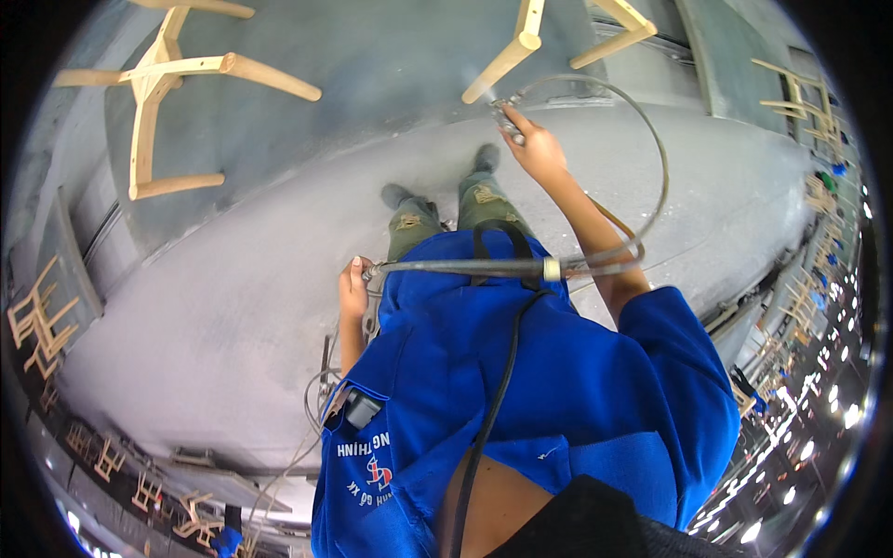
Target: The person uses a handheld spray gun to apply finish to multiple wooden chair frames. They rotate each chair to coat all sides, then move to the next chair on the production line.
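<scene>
Chair leg (498, 67) is getting sprayed: right hand (535, 149) gripping gun (507, 116) below it, left hand (353, 290) clasping hose (465, 267); remaining work unclear.

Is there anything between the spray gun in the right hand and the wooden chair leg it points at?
Nothing visible. The right hand holds the spray gun with its nozzle close to the tip of the hanging chair leg, open air between them. The hose loops off to the right, clear of that gap.

The right arm stretches forward, its right hand (535, 147) closed in a firm grip. The left hand (353, 288) hangs low beside the hip, fingers curled shut.
</scene>
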The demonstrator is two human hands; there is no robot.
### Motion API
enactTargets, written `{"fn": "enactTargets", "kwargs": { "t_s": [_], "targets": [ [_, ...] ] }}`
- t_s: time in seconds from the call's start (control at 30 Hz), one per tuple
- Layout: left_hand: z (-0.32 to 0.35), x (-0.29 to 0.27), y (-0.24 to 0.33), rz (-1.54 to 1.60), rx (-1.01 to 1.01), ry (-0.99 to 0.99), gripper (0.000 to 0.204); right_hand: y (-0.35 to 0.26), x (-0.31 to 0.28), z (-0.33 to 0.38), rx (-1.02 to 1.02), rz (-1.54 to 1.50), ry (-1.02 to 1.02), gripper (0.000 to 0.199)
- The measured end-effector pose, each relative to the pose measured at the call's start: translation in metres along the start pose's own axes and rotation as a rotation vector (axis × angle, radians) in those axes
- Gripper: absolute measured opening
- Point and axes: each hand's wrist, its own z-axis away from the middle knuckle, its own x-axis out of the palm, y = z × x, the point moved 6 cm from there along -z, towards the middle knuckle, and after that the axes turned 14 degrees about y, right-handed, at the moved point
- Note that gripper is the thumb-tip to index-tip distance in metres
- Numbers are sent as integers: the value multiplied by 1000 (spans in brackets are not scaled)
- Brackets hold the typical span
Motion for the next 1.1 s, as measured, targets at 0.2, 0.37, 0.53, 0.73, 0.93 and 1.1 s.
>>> {"fn": "enactTargets", "kwargs": {
  "t_s": [0.2, 0.37, 0.53, 0.73, 0.93, 1.1],
  "targets": [
    [-48, 44, 64, -26, 257, -212, 55, -20, -167, 21, -232, -165, 650, 54],
    [-53, 72, 83, -59, 226, -254, 54, 42, -224, -16, 0, 282, 754, 59],
    [-43, 58, 74, -72, 97, -208, 48, 124, -170, -64, 64, 428, 519, 67],
    [-13, 84, 90, -31, 88, -148, 40, 186, -51, -94, 49, 331, 199, 58],
    [-1, 128, 125, -72, -143, -55, 40, 242, 9, -111, 138, 263, -44, 55],
    [-6, 180, 195, -108, -31, -7, 35, 294, 31, -121, 617, -514, 345, 52]
  ]
}}
